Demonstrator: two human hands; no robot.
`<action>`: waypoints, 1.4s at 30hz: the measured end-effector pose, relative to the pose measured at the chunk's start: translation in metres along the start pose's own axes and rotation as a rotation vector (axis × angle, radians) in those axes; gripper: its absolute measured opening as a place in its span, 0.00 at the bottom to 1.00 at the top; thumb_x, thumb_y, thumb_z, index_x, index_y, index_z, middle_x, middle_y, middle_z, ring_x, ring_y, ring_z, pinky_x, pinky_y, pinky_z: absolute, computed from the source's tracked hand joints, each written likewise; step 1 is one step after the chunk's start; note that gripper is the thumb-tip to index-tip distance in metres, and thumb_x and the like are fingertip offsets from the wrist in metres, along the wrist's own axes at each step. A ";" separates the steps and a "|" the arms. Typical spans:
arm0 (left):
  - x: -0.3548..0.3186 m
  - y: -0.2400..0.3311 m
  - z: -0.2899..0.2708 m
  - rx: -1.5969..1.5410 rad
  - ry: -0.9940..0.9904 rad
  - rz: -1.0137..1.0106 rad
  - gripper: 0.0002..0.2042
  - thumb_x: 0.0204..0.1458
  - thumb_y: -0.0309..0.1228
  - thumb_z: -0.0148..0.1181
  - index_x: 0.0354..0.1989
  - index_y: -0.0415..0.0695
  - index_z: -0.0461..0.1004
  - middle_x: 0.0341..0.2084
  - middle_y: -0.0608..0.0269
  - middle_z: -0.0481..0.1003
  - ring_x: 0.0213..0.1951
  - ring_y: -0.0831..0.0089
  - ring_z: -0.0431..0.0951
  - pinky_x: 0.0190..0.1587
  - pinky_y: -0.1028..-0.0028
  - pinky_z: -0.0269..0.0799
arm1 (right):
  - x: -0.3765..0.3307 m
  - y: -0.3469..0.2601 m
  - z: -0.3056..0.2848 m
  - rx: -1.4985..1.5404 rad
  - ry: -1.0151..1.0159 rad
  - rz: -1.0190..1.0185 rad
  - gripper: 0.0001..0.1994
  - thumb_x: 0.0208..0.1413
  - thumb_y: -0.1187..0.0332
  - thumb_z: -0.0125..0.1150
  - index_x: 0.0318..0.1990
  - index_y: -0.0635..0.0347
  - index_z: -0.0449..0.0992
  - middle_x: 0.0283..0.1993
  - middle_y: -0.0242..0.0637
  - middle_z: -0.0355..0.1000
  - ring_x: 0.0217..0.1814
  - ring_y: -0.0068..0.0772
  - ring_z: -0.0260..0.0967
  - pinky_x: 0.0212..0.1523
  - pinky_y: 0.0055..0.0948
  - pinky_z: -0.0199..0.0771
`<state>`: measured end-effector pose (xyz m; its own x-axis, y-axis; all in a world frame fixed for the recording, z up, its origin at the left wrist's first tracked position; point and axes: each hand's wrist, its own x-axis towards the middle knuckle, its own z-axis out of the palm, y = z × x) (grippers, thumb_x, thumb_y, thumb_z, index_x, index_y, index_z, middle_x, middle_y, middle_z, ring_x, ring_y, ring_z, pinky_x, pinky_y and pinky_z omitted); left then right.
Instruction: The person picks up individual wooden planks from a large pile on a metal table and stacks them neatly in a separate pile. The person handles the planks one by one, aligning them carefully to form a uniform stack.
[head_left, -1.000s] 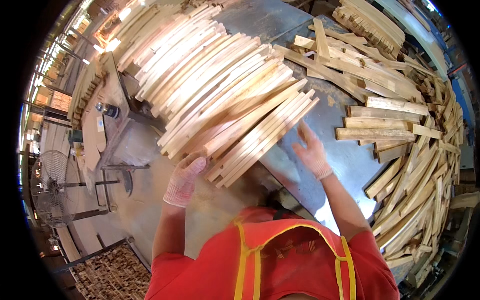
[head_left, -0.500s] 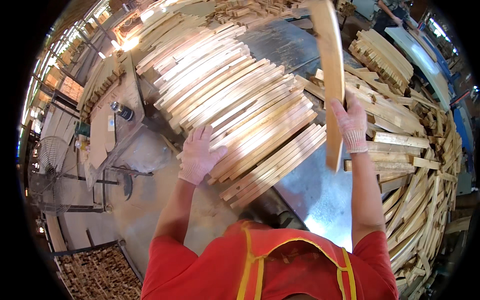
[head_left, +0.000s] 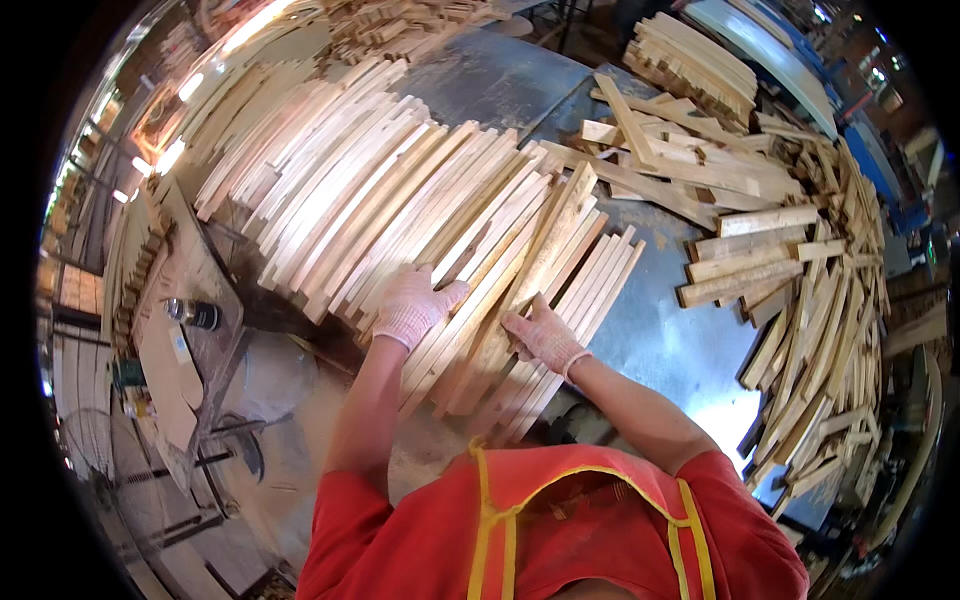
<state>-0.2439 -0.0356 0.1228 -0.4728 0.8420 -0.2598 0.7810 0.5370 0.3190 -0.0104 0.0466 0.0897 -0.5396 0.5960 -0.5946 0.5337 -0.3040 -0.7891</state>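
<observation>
In a pale glove, my left hand (head_left: 412, 306) rests on a row of light wooden strips (head_left: 385, 195), its thumb spread to the right. My right hand (head_left: 548, 338), gloved too, grips the right edge of a wider wooden board (head_left: 552, 232). This board lies slanting over the strips, near the right end of the row. Just right of it lies a small group of narrow strips (head_left: 597, 290), partly behind my right hand. The fingertips of my right hand are partly hidden.
On the metal table (head_left: 665, 262), a jumbled heap of offcuts (head_left: 815, 330) spreads along the right side. Farther back stands a neat stack of wood pieces (head_left: 695, 65). To the left, a side bench (head_left: 215, 345) carries a dark bottle (head_left: 190, 313). A wire fan (head_left: 85, 440) stands at far left.
My right hand has brought the raised board down and left onto the strips. My left hand has shifted slightly right and down along the row. The view has turned to the right.
</observation>
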 end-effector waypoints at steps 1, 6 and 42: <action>0.001 0.001 0.000 0.008 0.001 -0.009 0.41 0.55 0.66 0.63 0.52 0.31 0.79 0.50 0.37 0.79 0.56 0.44 0.79 0.62 0.56 0.73 | 0.004 0.004 0.001 0.020 -0.012 -0.003 0.34 0.62 0.50 0.71 0.57 0.72 0.62 0.34 0.41 0.75 0.31 0.30 0.75 0.31 0.32 0.79; 0.009 -0.002 -0.001 0.023 -0.102 0.034 0.39 0.54 0.66 0.63 0.53 0.35 0.81 0.53 0.38 0.79 0.56 0.46 0.79 0.61 0.56 0.74 | 0.000 -0.012 0.019 0.246 0.071 0.061 0.34 0.56 0.53 0.75 0.54 0.75 0.65 0.35 0.38 0.75 0.27 0.29 0.72 0.25 0.32 0.76; -0.036 0.024 0.021 0.085 0.411 0.083 0.36 0.68 0.44 0.57 0.78 0.35 0.56 0.75 0.36 0.58 0.78 0.45 0.54 0.79 0.55 0.50 | -0.065 0.062 -0.143 0.067 0.225 -0.340 0.33 0.61 0.53 0.64 0.70 0.61 0.70 0.48 0.47 0.82 0.51 0.47 0.79 0.53 0.41 0.79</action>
<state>-0.2000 -0.0544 0.1208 -0.5165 0.8424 0.1539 0.8462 0.4745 0.2425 0.1505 0.0951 0.1009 -0.5179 0.8163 -0.2558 0.3024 -0.1050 -0.9474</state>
